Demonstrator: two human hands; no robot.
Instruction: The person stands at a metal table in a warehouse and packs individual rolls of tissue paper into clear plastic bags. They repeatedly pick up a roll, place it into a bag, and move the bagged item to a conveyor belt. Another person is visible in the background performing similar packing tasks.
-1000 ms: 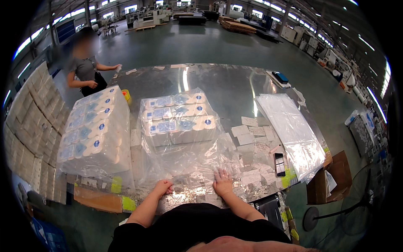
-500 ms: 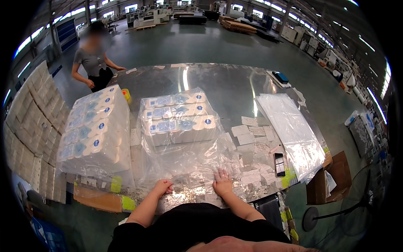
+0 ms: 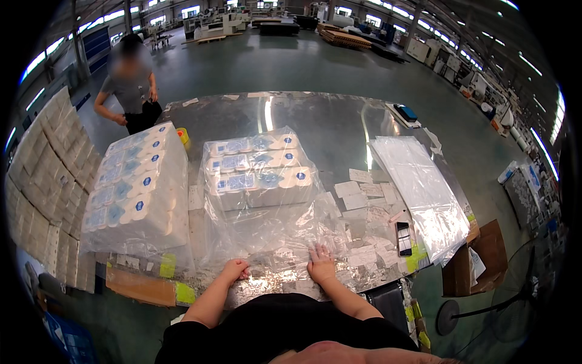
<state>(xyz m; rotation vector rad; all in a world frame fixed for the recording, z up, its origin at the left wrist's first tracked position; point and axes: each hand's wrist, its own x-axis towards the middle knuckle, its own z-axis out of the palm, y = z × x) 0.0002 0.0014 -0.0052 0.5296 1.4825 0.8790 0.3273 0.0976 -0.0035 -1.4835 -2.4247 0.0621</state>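
In the middle of the table, a clear plastic bag [image 3: 260, 233] lies loosely over several white packs of rolls [image 3: 260, 181] with blue printing, stacked in rows. Its slack mouth spreads toward me. My left hand [image 3: 236, 269] rests at the near table edge, fingers curled in, just short of the bag's edge; nothing shows in it. Flat on the table, my right hand [image 3: 321, 264] has its fingers stretched out and their tips touching the bag's near right edge. To the left stands a larger bagged block of the same packs [image 3: 136, 194].
Flat clear bags [image 3: 418, 188] lie stacked on the right beside a phone [image 3: 404, 238]. Paper labels [image 3: 351, 194] cover part of the metal table [image 3: 327, 115]. A co-worker [image 3: 130, 88] stands at the far left, near a tape roll [image 3: 182, 135]. A cardboard box [image 3: 488, 258] sits off the right edge.
The co-worker has taken a hand off the table corner and drawn it in to the body, turning slightly. My hands, the bag and the packs have not visibly moved.
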